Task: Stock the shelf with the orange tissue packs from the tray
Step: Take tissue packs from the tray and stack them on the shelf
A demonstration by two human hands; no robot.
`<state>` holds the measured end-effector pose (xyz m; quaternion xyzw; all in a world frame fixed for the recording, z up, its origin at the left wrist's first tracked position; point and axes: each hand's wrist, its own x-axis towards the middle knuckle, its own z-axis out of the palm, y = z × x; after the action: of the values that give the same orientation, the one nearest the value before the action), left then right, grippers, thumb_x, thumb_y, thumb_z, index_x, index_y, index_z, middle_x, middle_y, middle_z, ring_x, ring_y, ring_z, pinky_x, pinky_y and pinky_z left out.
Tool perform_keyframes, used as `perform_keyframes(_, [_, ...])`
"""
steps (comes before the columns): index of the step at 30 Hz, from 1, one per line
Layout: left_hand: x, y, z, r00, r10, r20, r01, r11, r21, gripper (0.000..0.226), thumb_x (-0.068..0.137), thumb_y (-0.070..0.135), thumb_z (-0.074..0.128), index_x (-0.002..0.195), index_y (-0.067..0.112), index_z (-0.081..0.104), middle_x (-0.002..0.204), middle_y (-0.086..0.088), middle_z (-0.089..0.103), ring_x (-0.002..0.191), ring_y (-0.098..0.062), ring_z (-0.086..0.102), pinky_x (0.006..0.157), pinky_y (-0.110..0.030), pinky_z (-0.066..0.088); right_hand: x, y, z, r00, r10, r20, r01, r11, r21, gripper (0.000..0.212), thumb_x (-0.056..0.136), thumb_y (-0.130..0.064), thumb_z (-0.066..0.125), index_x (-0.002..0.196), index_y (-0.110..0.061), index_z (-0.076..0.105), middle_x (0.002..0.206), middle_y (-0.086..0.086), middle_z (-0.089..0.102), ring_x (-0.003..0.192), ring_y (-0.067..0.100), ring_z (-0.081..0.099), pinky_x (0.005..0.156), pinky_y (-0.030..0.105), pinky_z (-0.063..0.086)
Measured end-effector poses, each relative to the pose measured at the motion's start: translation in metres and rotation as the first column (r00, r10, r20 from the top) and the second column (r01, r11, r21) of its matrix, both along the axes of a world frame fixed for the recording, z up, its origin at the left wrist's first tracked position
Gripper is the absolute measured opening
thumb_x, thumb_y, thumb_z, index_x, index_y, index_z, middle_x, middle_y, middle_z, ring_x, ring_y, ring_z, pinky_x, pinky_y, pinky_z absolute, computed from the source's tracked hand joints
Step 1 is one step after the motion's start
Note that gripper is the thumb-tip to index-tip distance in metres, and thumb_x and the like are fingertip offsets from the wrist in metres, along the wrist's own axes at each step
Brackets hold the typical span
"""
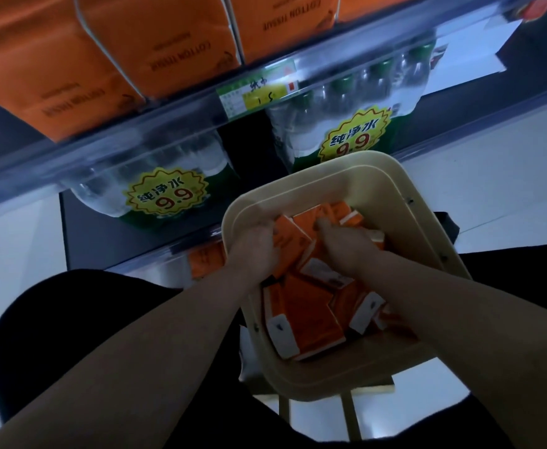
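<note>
A cream tray (392,196) on a stand holds several small orange tissue packs (311,312) with white ends, lying in a loose heap. Both of my hands are inside the tray at its far side. My left hand (254,251) curls round an orange pack (283,236) at the tray's left wall. My right hand (346,247) grips packs in the middle of the heap, fingers bent down over them. A few orange packs (205,262) stand on the lowest shelf, left of the tray.
The top shelf (168,124) carries large orange cotton tissue boxes (174,50) behind a clear rail with a price tag (259,92). Below it sit shrink-wrapped water bottle packs (168,189) with yellow 9.9 stickers. White floor lies to both sides.
</note>
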<state>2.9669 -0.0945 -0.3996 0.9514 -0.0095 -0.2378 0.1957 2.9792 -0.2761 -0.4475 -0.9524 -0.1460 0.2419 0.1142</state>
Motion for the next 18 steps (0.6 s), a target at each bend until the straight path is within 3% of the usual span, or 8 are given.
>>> perform_keyframes(3, [0.000, -0.003, 0.003, 1.000, -0.002, -0.010, 0.002, 1.000, -0.029, 0.024, 0.092, 0.019, 0.056, 0.114, 0.010, 0.059, 0.115, -0.008, 0.062, 0.106, -0.022, 0.057, 0.082, -0.026, 0.040, 0.002, -0.009, 0.009, 0.980, -0.185, -0.071, 0.192, 0.975, 0.111, 0.040, 0.090, -0.034, 0.053, 0.121, -0.018, 0.032, 0.100, 0.012, 0.059, 0.091, 0.034, 0.062, 0.069, 0.036, 0.042])
perform_keyframes(6, [-0.005, -0.008, 0.006, 0.999, -0.031, -0.029, 0.026, 0.985, -0.170, 0.019, 0.090, 0.022, 0.061, 0.107, 0.014, 0.064, 0.112, -0.003, 0.064, 0.106, -0.019, 0.058, 0.084, -0.024, 0.041, 0.005, -0.016, 0.025, 0.941, -0.319, -0.116, 0.334, 0.931, 0.145, 0.038, 0.086, -0.048, 0.047, 0.121, -0.035, 0.040, 0.113, 0.013, 0.062, 0.103, 0.035, 0.060, 0.089, 0.044, 0.048])
perform_keyframes(8, [-0.009, -0.009, 0.007, 0.996, -0.066, -0.051, 0.051, 0.967, -0.251, 0.025, 0.084, 0.028, 0.070, 0.107, 0.021, 0.064, 0.113, 0.003, 0.063, 0.108, -0.016, 0.058, 0.088, -0.023, 0.042, 0.008, -0.019, 0.036, 0.927, -0.362, -0.094, 0.370, 0.924, 0.097, 0.034, 0.091, -0.043, 0.049, 0.119, -0.026, 0.056, 0.117, 0.011, 0.063, 0.107, 0.033, 0.058, 0.090, 0.035, 0.046])
perform_keyframes(10, [-0.012, -0.011, 0.012, 0.988, -0.111, -0.109, 0.074, 0.952, -0.297, 0.051, 0.073, 0.045, 0.078, 0.115, 0.026, 0.058, 0.119, 0.006, 0.058, 0.111, -0.012, 0.054, 0.094, -0.026, 0.042, 0.011, -0.020, 0.050, 0.895, -0.443, -0.058, 0.447, 0.890, 0.089, 0.033, 0.091, -0.040, 0.051, 0.107, -0.015, 0.064, 0.107, 0.010, 0.066, 0.099, 0.030, 0.062, 0.080, 0.030, 0.046])
perform_keyframes(12, [-0.016, -0.016, 0.020, 0.978, -0.174, -0.112, 0.140, 0.955, -0.260, 0.080, 0.064, 0.054, 0.081, 0.130, 0.025, 0.047, 0.126, 0.006, 0.051, 0.114, -0.012, 0.048, 0.096, -0.031, 0.041, 0.011, -0.017, 0.064, 0.861, -0.506, -0.053, 0.509, 0.855, 0.105, 0.035, 0.089, -0.041, 0.051, 0.096, -0.010, 0.067, 0.095, 0.010, 0.070, 0.083, 0.027, 0.065, 0.070, 0.025, 0.049])
perform_keyframes(14, [-0.022, -0.019, 0.024, 0.980, -0.196, -0.047, 0.183, 0.963, -0.197, 0.091, 0.063, 0.051, 0.083, 0.136, 0.022, 0.038, 0.124, 0.006, 0.047, 0.112, -0.012, 0.046, 0.095, -0.032, 0.041, 0.012, -0.010, 0.074, 0.857, -0.508, -0.090, 0.515, 0.849, 0.115, 0.037, 0.090, -0.038, 0.050, 0.093, -0.006, 0.068, 0.092, 0.013, 0.071, 0.086, 0.029, 0.068, 0.078, 0.035, 0.056])
perform_keyframes(16, [-0.025, -0.015, 0.027, 0.980, -0.187, 0.062, 0.193, 0.974, -0.120, 0.075, 0.071, 0.040, 0.079, 0.133, 0.021, 0.041, 0.122, -0.001, 0.052, 0.112, -0.019, 0.052, 0.089, -0.031, 0.042, 0.012, -0.002, 0.084, 0.853, -0.487, -0.188, 0.517, 0.839, 0.168, 0.033, 0.093, -0.031, 0.048, 0.091, -0.003, 0.066, 0.089, 0.014, 0.072, 0.086, 0.030, 0.070, 0.081, 0.042, 0.057])
perform_keyframes(18, [-0.025, -0.003, 0.035, 0.972, -0.190, 0.138, 0.197, 0.980, -0.041, 0.055, 0.076, 0.029, 0.071, 0.125, 0.020, 0.046, 0.115, -0.005, 0.059, 0.107, -0.023, 0.057, 0.080, -0.028, 0.041, 0.011, 0.006, 0.091, 0.879, -0.439, -0.186, 0.470, 0.862, 0.188, 0.035, 0.097, -0.027, 0.043, 0.099, -0.001, 0.065, 0.090, 0.016, 0.072, 0.087, 0.032, 0.070, 0.081, 0.043, 0.057])
